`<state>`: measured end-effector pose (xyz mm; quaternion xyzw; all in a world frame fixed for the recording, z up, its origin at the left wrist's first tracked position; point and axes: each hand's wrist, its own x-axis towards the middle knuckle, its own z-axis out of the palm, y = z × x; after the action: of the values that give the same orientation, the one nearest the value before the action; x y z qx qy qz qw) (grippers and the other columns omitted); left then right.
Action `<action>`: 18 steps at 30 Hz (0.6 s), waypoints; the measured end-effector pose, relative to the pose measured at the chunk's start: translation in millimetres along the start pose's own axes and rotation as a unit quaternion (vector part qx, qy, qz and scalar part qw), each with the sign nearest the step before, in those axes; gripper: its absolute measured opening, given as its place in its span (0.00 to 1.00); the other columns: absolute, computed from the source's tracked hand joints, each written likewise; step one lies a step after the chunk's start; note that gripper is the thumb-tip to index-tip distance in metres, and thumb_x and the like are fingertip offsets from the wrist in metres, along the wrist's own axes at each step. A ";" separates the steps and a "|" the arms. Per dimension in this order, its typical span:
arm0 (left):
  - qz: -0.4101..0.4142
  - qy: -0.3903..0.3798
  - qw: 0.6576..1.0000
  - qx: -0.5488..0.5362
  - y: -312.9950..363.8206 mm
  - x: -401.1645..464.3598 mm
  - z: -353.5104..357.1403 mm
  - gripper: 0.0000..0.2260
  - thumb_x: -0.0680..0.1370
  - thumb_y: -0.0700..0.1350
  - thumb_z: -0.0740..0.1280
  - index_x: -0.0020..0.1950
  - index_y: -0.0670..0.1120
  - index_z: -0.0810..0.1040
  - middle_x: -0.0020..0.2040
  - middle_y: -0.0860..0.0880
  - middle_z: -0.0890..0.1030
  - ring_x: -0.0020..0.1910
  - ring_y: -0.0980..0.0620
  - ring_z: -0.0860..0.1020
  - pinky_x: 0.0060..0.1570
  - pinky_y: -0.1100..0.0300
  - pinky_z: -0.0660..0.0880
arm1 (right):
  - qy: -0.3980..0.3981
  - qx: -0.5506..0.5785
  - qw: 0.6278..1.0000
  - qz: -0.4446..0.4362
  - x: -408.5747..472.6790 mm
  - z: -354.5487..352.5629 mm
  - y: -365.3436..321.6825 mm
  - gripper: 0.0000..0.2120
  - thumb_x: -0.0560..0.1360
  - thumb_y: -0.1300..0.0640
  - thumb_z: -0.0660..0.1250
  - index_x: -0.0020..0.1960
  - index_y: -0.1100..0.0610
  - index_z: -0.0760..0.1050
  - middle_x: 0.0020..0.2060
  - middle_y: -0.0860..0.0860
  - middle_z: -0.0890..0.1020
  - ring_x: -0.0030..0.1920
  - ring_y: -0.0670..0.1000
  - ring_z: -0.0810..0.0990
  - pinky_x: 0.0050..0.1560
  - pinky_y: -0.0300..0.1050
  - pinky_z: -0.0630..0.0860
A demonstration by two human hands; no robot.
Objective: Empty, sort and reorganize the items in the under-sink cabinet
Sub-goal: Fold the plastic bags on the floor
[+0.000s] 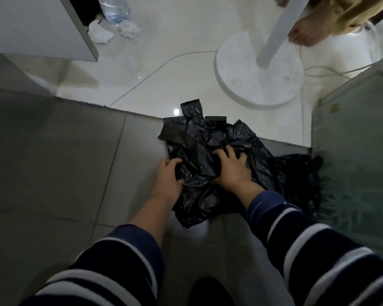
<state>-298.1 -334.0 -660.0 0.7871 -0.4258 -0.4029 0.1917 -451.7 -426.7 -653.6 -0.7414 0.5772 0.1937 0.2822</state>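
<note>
A crumpled pile of black plastic bags (208, 138) lies on the grey tiled floor in front of me. My left hand (169, 177) grips the pile's left edge with curled fingers. My right hand (232, 171) lies on top of the pile, its fingers spread and pressing into the plastic. More black plastic (296, 177) spreads to the right, against a glass panel. Both forearms wear dark sleeves with white stripes.
A white fan base (259, 85) with its pole and cord stands on the glossy white floor beyond. Another person's bare foot (305, 34) is at the top right. A plastic bottle (115, 7) and crumpled tissues (100, 35) lie by a white cabinet door (42, 25). A greenish glass panel (354, 151) borders the right.
</note>
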 end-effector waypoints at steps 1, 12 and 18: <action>-0.006 0.015 1.000 -0.001 -3.3 -0.2 -6.9 0.22 0.75 0.31 0.67 0.68 0.42 0.70 0.66 0.42 0.67 0.64 0.45 0.69 0.54 0.73 0.59 | 0.016 0.002 1.000 -0.019 1.9 -0.1 -6.7 0.31 0.70 0.52 0.74 0.67 0.46 0.62 0.76 0.50 0.52 0.72 0.64 0.52 0.62 0.66 0.69; -0.057 0.051 0.997 -0.004 -74.4 -55.0 -85.0 0.22 0.75 0.37 0.69 0.69 0.44 0.70 0.66 0.41 0.70 0.64 0.43 0.71 0.64 0.59 0.65 | 0.127 0.133 0.979 -0.093 -44.3 -2.4 -93.3 0.16 0.82 0.56 0.56 0.67 0.57 0.71 0.57 0.60 0.79 0.53 0.62 0.78 0.51 0.52 0.76; 0.002 -0.045 0.998 0.033 -75.9 -89.2 -121.6 0.29 0.77 0.40 0.68 0.75 0.42 0.62 0.72 0.41 0.66 0.71 0.44 0.65 0.67 0.63 0.59 | 0.158 0.222 0.959 -0.081 -89.7 -32.7 -141.7 0.16 0.82 0.59 0.54 0.67 0.61 0.69 0.62 0.61 0.76 0.62 0.61 0.73 0.58 0.45 0.68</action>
<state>-189.9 -222.7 -593.8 0.7731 -0.4486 -0.4236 0.1471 -339.4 -356.1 -546.0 -0.7253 0.5812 -0.0828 0.3596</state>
